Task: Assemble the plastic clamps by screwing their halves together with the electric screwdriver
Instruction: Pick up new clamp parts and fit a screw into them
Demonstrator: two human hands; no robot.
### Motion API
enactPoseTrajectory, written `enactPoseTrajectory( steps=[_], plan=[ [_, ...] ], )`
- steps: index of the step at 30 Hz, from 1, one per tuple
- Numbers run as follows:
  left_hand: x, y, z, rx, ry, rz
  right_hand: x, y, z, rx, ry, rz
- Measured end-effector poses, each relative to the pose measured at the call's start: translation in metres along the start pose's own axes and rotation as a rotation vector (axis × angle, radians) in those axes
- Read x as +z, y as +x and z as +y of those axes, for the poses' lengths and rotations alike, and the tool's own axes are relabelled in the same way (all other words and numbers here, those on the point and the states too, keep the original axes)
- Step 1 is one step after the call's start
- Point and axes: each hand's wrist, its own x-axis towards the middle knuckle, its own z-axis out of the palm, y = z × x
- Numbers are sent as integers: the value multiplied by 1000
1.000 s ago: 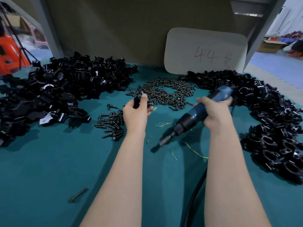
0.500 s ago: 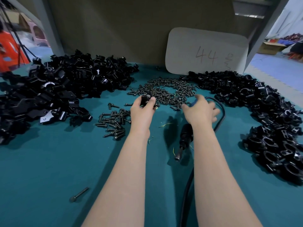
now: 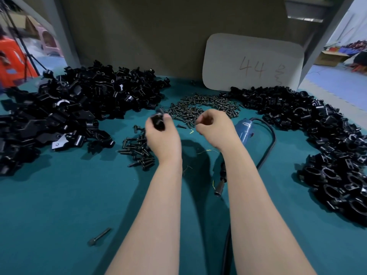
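My left hand (image 3: 162,139) grips a small black plastic clamp (image 3: 157,121), blurred, above the table near the screws. My right hand (image 3: 214,130) has its fingers curled together at the near edge of the pile of small dark screws (image 3: 198,108) and seems to pinch a screw. The blue electric screwdriver (image 3: 245,130) lies on the teal table (image 3: 69,205) under my right forearm. Its bit end (image 3: 219,187) points toward me. Neither hand touches it.
A big heap of black clamp parts (image 3: 79,104) fills the left. Another heap of black clamps (image 3: 327,145) curves down the right. Longer bolts (image 3: 139,149) lie by my left wrist, and one bolt (image 3: 99,236) lies alone near the front. A white card (image 3: 252,62) leans at the back. The black cable (image 3: 272,139) loops right.
My right hand laid the screwdriver down on the table, let go of it and reached to the screw pile. My left hand kept the clamp and shifted slightly left.
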Motion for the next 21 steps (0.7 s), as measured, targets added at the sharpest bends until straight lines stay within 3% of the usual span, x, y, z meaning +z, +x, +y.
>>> enactPoseTrajectory(
  steps=[4, 6, 10, 13, 16, 21],
  plan=[
    [-7, 9, 16, 104, -182, 142, 29, -1, -13, 16, -41, -276],
    [-6, 7, 19, 141, -195, 147, 44, 3, -20, -30, -63, -321],
    [-7, 3, 14, 136, -178, 108, 61, 25, -23, 27, -202, -187],
    [-7, 1, 7, 70, -148, 65, 67, 33, -20, 93, -393, -241],
    [-5, 2, 1, -45, -137, -14, 70, 34, -14, 113, -511, -165],
    [-2, 1, -1, -216, -186, -112, 65, 35, -7, 197, -360, -29]
  ],
)
